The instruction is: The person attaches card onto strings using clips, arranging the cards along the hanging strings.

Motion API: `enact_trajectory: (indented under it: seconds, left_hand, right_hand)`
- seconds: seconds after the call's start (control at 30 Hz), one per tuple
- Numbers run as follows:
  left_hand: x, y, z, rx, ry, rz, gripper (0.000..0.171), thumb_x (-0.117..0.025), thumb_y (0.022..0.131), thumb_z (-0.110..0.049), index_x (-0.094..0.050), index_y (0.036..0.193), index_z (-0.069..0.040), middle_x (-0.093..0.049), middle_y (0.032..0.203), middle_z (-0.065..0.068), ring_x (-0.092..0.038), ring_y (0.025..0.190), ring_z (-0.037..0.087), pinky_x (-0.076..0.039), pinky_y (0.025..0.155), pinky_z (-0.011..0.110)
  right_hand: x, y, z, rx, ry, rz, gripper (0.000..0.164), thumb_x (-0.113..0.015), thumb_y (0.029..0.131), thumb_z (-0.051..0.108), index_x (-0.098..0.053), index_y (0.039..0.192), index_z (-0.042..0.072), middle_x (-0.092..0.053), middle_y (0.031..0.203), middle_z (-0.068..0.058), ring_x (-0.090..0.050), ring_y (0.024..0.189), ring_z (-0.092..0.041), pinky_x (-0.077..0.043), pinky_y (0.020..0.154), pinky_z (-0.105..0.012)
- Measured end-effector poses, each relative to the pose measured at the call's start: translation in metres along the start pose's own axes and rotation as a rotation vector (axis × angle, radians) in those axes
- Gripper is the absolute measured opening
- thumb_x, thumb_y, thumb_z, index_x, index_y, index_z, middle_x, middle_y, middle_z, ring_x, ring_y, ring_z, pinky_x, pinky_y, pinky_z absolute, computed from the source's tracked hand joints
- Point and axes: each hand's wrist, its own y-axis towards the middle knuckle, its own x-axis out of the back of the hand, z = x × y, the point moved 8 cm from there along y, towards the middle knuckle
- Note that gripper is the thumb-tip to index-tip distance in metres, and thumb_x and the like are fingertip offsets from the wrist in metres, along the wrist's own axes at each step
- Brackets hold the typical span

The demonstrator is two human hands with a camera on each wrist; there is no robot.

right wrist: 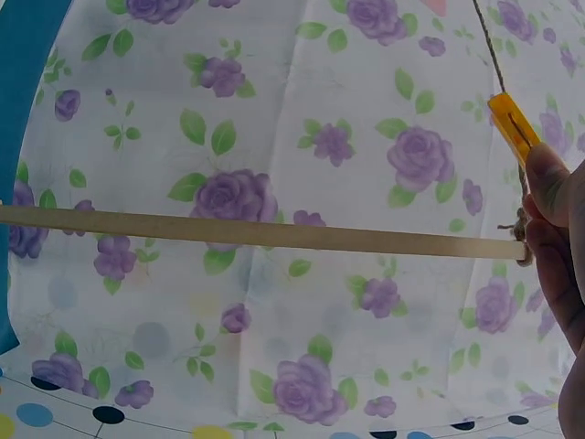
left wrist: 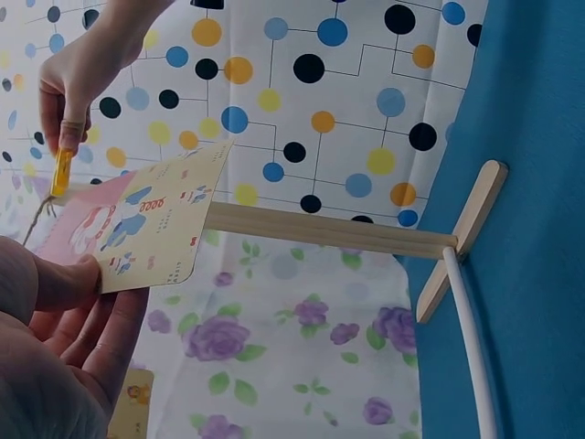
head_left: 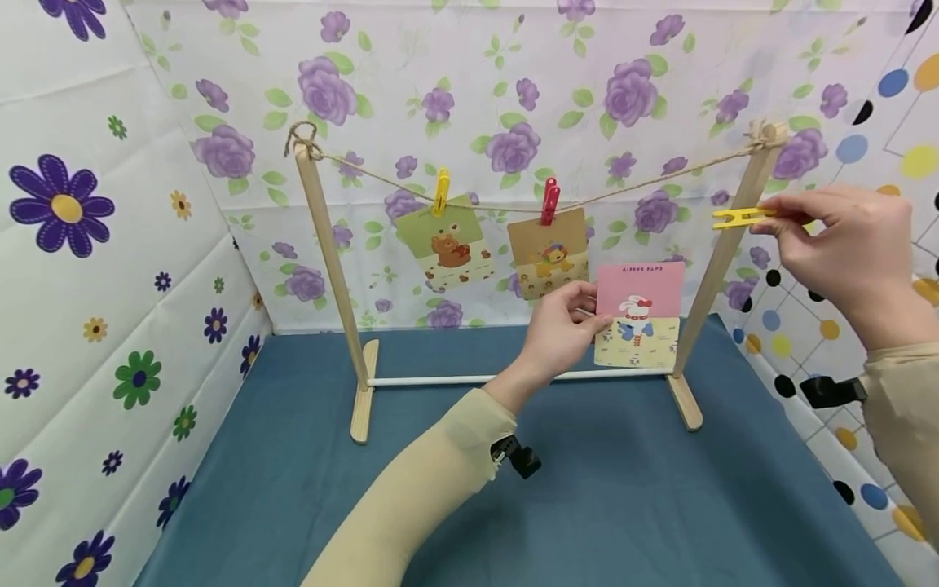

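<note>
My left hand [head_left: 561, 330] pinches the left edge of a pink and yellow card [head_left: 638, 314] with a white rabbit on it, held below the twine [head_left: 660, 177]. In the left wrist view, the thumb lies on the card's front [left wrist: 160, 229] and the fingers are behind it. My right hand [head_left: 844, 244] pinches a yellow clothespin [head_left: 737, 218] near the right post, its jaw end pointing left. Two cards hang from the twine: a green bear card [head_left: 447, 249] under a yellow clothespin [head_left: 441, 193], and a tan card [head_left: 548, 253] under a red clothespin [head_left: 550, 201].
A wooden stand holds the twine between its left post [head_left: 328, 261] and right post [head_left: 722, 261], with a white rod [head_left: 433, 381] low between them. Blue cloth [head_left: 587, 505] covers the table. Patterned sheets [head_left: 469, 81] enclose the back and sides.
</note>
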Motion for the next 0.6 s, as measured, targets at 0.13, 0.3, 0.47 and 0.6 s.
enact_trajectory:
  seconds: [0.13, 0.3, 0.47, 0.6]
  left_hand:
    - [0.000, 0.005, -0.007, -0.020, 0.002, -0.023, 0.028, -0.078, 0.100, -0.008, -0.071, 0.127, -0.005, -0.072, 0.096, -0.004, -0.069, 0.078, 0.006, -0.058, 0.071, 0.024]
    - [-0.001, 0.013, -0.016, -0.025, -0.012, -0.066, 0.024, -0.077, 0.101, -0.008, -0.070, 0.124, -0.006, -0.070, 0.094, -0.005, -0.069, 0.078, 0.006, -0.058, 0.070, 0.023]
    - [-0.002, 0.018, -0.025, -0.037, -0.011, -0.090, 0.021, -0.076, 0.101, -0.007, -0.071, 0.122, -0.006, -0.072, 0.095, -0.002, -0.068, 0.078, 0.007, -0.056, 0.069, 0.023]
    - [-0.003, 0.021, -0.029, -0.047, -0.011, -0.108, 0.020, -0.077, 0.100, -0.007, -0.072, 0.120, -0.007, -0.072, 0.093, -0.001, -0.067, 0.075, 0.008, -0.055, 0.066, 0.023]
  right_hand:
    - [0.002, 0.008, 0.001, 0.029, 0.007, -0.019, 0.018, -0.081, 0.090, -0.002, -0.079, 0.106, -0.011, -0.076, 0.093, -0.027, -0.067, 0.071, -0.039, -0.026, 0.070, -0.010]
    - [0.006, 0.020, 0.003, 0.048, 0.014, -0.023, 0.015, -0.076, 0.093, -0.003, -0.079, 0.105, -0.010, -0.076, 0.093, -0.027, -0.065, 0.073, -0.037, -0.026, 0.073, -0.009]
    - [0.006, 0.034, 0.005, 0.024, 0.007, 0.004, 0.015, -0.076, 0.093, -0.002, -0.080, 0.106, -0.010, -0.076, 0.097, -0.027, -0.064, 0.078, -0.038, -0.024, 0.076, -0.007]
    - [0.007, 0.045, 0.007, 0.029, -0.001, 0.008, 0.015, -0.076, 0.093, -0.004, -0.080, 0.107, -0.009, -0.077, 0.099, -0.027, -0.067, 0.080, -0.039, -0.024, 0.075, -0.008]
